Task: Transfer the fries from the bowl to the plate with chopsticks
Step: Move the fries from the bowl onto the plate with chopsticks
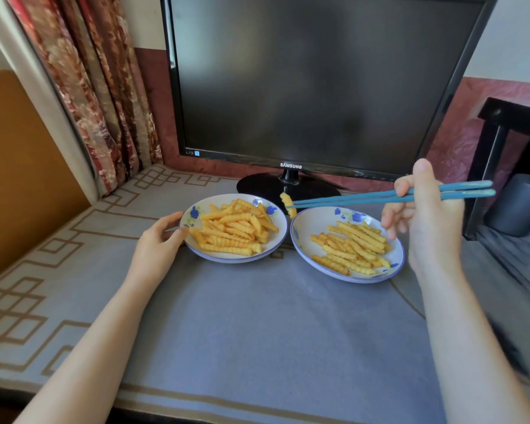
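Over the gap between two white, blue-flowered ceramic dishes, a yellow crinkle-cut fry [288,205] hangs pinched in slim blue chopsticks [364,197], which the right hand [426,215] grips. The left hand [159,240] grasps the fuller left dish [233,259] by its rim. Mid-carry, I judge (the source is probably the left one). The next move is to lower and release the fry over the right dish [312,218].

A table [257,316] under a grey cloth with a tan fret border carries two flowered dishes of fries. The fuller dish [236,260] is held at its rim by the left hand [161,243], the other dish [306,223] sits just beside the right hand [426,221] — and a monitor foot [257,186] stands beyond both.
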`<action>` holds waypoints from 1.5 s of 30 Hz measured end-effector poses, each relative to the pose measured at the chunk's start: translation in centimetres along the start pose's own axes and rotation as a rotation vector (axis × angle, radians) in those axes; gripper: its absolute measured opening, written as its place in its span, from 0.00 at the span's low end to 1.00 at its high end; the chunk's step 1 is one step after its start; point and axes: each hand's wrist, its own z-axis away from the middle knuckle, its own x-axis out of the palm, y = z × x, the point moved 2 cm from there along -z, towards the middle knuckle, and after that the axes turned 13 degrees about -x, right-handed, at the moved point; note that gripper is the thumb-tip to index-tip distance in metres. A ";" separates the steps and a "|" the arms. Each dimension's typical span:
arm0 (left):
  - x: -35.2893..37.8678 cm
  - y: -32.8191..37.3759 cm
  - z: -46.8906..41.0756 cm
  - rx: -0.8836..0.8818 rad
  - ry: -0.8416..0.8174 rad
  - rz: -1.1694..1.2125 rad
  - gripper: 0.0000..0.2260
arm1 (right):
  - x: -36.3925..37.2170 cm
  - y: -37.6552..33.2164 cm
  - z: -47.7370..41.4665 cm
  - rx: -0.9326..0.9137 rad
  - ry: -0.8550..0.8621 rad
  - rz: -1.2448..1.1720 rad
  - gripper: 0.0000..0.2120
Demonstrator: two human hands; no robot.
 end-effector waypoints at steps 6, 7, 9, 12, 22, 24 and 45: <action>0.0 0.0 -0.1 0.002 -0.006 0.000 0.14 | 4.0 0.4 2.6 0.000 -0.144 -0.093 0.20; 0.0 0.0 -0.1 0.002 -0.007 0.004 0.14 | 4.6 0.5 3.0 -0.008 -0.175 -0.105 0.20; -0.1 -0.1 -0.1 0.001 -0.008 0.012 0.14 | 5.6 0.7 3.8 -0.025 -0.247 -0.128 0.21; -0.1 -0.1 -0.1 0.003 -0.007 0.004 0.14 | 6.9 0.9 4.9 -0.046 -0.352 -0.159 0.20; 0.0 0.0 0.0 0.008 -0.006 0.013 0.14 | 8.0 1.7 5.7 -0.053 -0.483 -0.166 0.17; -0.1 0.1 0.0 0.009 -0.008 0.017 0.14 | 7.2 0.9 4.8 -0.050 -0.430 -0.176 0.18; -0.1 0.1 0.2 0.003 -0.009 0.010 0.14 | -3.7 1.2 -2.1 -0.020 -0.099 0.227 0.18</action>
